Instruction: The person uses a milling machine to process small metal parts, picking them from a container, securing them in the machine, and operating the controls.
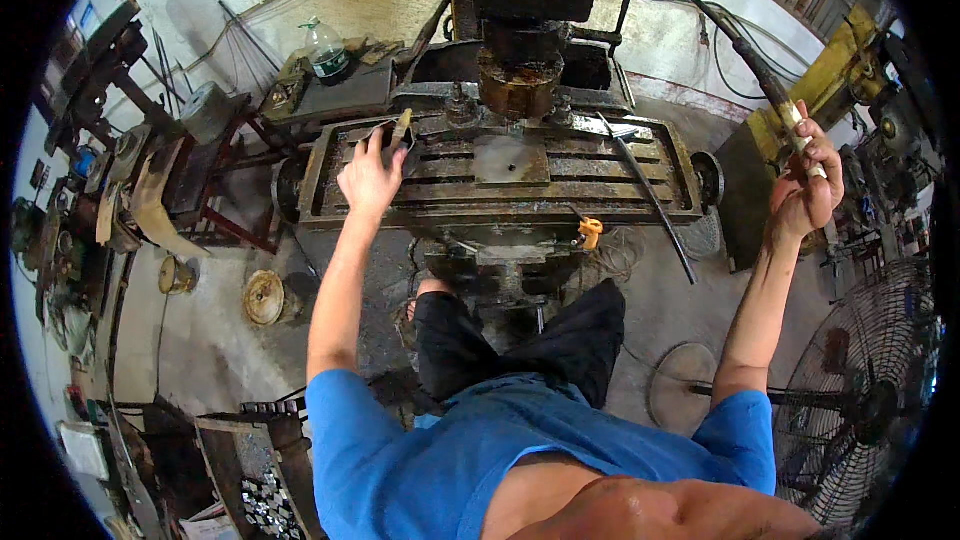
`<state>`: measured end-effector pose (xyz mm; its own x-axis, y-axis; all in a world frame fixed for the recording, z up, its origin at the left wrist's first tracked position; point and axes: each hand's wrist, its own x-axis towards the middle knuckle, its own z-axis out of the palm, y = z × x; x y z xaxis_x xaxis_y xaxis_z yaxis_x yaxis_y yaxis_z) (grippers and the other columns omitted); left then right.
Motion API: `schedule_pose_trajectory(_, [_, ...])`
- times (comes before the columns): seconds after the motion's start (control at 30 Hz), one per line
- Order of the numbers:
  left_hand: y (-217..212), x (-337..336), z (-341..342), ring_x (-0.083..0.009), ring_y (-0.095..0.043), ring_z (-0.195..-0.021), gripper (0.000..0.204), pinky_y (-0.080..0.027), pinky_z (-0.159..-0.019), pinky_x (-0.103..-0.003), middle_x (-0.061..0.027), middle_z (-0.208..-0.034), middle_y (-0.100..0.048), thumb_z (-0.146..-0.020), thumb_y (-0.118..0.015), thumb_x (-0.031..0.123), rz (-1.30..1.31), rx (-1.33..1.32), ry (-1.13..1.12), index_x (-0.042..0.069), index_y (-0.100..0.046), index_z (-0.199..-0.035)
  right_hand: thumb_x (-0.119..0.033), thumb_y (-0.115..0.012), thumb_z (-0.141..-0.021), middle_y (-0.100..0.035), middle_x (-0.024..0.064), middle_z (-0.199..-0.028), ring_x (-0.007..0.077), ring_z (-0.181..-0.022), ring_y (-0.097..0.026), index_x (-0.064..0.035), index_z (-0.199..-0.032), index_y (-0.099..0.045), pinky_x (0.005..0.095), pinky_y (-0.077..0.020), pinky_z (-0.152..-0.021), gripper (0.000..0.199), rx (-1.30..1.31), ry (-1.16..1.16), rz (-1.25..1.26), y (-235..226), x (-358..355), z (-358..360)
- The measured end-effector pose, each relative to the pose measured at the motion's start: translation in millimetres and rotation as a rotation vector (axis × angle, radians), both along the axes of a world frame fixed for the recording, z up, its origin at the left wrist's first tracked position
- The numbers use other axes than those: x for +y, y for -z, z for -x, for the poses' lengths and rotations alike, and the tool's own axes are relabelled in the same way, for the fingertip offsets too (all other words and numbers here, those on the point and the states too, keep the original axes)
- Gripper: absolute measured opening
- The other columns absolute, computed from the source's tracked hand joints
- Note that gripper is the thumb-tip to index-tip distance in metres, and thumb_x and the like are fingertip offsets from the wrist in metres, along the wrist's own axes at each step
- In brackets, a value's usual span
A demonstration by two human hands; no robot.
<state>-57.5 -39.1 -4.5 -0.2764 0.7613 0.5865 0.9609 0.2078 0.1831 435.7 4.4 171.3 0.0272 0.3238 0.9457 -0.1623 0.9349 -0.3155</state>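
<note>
My left hand is over the left end of the slotted machine table, its fingers closed on what looks like a small brush with a yellowish handle. Up at the right, my right hand wraps round the pale grip of a long lever, which runs from a round hub on the machine. A flat metal plate with a small dark hole lies mid-table, beneath the oily spindle head. To its right a long bar-handled wrench lies across the table, its end sticking out past the front edge.
Clamp bolts stand beside the spindle head. Handwheels flank the table, and a yellow piece sits at its front. A clear bottle stands at the back left. A caged fan is close on my right; a bucket stands left.
</note>
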Motion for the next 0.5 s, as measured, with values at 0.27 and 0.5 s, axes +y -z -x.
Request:
schedule_pose_trajectory(0.27, [16.9, -3.9, 26.7, -0.0323, -0.062, -0.072, 0.025, -0.048, -0.063, -0.041, -0.0167, -0.077, -0.062, -0.083, -0.052, 0.021, 0.016, -0.184, 0.119, 0.004, -0.061, -0.097, -0.008, -0.040, -0.059, -0.056, 0.0222, -0.090, 0.0310, -0.094, -0.053, 0.0047, -0.079, -0.054, 0.0581, -0.0226, -0.100, 0.027, 0.031, -0.019, 0.000, -12.5, 1.7, 7.1])
schedule_pose_trajectory(0.5, [23.6, 43.4, -68.3, -0.0343, -0.060, -0.080, 0.023, -0.046, -0.069, -0.040, -0.0191, -0.083, -0.062, -0.082, -0.052, 0.019, -0.041, -0.580, 0.403, 0.002, -0.062, -0.095, -0.007, -0.041, -0.059, -0.058, 0.0193, -0.082, 0.0309, -0.090, -0.055, 0.0051, -0.075, -0.056, 0.0584, -0.0254, -0.099, 0.024, 0.073, 0.025, 0.003, -2.7, -0.8, 7.1])
